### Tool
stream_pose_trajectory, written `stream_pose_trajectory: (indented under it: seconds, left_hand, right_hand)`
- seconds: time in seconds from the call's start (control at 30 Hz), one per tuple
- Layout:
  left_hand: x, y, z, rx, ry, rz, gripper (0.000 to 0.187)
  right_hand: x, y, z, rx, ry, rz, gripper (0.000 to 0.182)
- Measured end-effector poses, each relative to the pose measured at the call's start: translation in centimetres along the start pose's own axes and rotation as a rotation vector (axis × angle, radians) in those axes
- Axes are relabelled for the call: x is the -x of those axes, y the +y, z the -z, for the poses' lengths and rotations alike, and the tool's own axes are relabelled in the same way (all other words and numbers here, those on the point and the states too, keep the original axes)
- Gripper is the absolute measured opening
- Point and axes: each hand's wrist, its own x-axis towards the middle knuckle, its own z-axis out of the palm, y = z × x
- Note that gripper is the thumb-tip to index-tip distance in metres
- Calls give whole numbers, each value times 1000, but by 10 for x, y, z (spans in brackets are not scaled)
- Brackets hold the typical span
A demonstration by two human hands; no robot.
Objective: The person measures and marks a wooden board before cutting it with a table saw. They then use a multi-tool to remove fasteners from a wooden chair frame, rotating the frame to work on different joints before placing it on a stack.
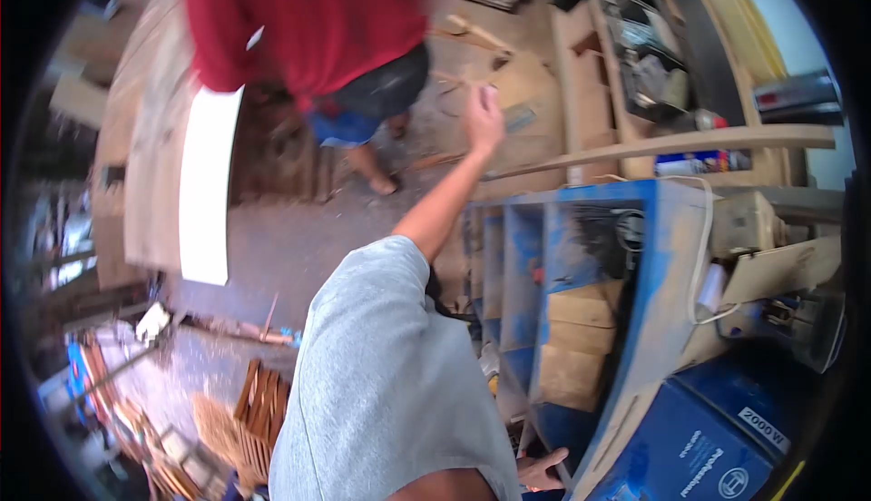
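Observation:
My left arm, in a grey sleeve, stretches forward and up the view. My left hand (pixel 484 122) is closed in front of a wooden board surface; what its fingers hold, if anything, is too blurred to make out. Just below it ends a long thin wooden strip (pixel 662 144) that runs to the right. Low in the view, my right hand (pixel 542 471) is at the lower edge of a blue-painted wooden shelf unit (pixel 649 256), its fingers curled against that edge and partly hidden. Brown cardboard boxes (pixel 573 356) sit in one compartment of the unit.
Another person in a red shirt (pixel 308 20) stands ahead, beside a wooden table (pixel 150 156) with a white panel (pixel 207 192). A blue Bosch box (pixel 699 446) is at the lower right. A tool tray (pixel 649 38), a white cable (pixel 703 256) and a slatted wooden piece (pixel 259 410) surround me.

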Motion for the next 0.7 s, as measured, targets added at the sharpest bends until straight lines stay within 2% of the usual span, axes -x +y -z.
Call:
stream_pose_trajectory:
  seconds: [0.03,0.13,0.17,0.2,0.27,0.33,0.37,0.43,0.5,0.53,0.6,0.67,0.7]
  left_hand:
    - [19,9,36,-75,-62,-91,23]
    - [74,8,137,-114,-332,-86,23]
    - [90,9,170,-150,-407,-151,24]
    - [101,5,207,-164,-561,-147,24]
    - [111,43,286,-212,-793,-52,24]
    - [115,60,347,-263,-840,-60,26]
    - [117,62,373,-276,-843,-71,26]
    - [117,78,422,-277,-843,-140,26]
    - [122,88,470,-203,-807,-298,26]
    - [121,105,499,-190,-779,-366,25]
    - [124,129,558,-240,-660,-479,21]
    - [131,147,615,-326,-545,-479,18]
    - [134,151,642,-372,-492,-483,17]
  right_hand:
    - [-1,6,5,-23,-104,2,60]
    - [-1,17,-2,-122,-400,27,49]
    - [14,15,-12,-151,-497,36,45]
    - [32,34,-6,-182,-588,48,42]
    - [62,91,2,-231,-744,84,35]
    - [84,117,-16,-264,-869,135,29]
    - [94,85,-31,-280,-935,167,26]
    - [114,3,-61,-191,-1259,-327,28]
    - [164,-63,-101,-294,-1420,-292,37]
    - [188,-86,-120,-306,-1572,-237,47]
    - [249,-136,-143,-342,-2004,-190,60]
    - [326,-183,-142,-343,-2424,-292,61]
    - [359,-199,-136,-221,-2533,-311,60]
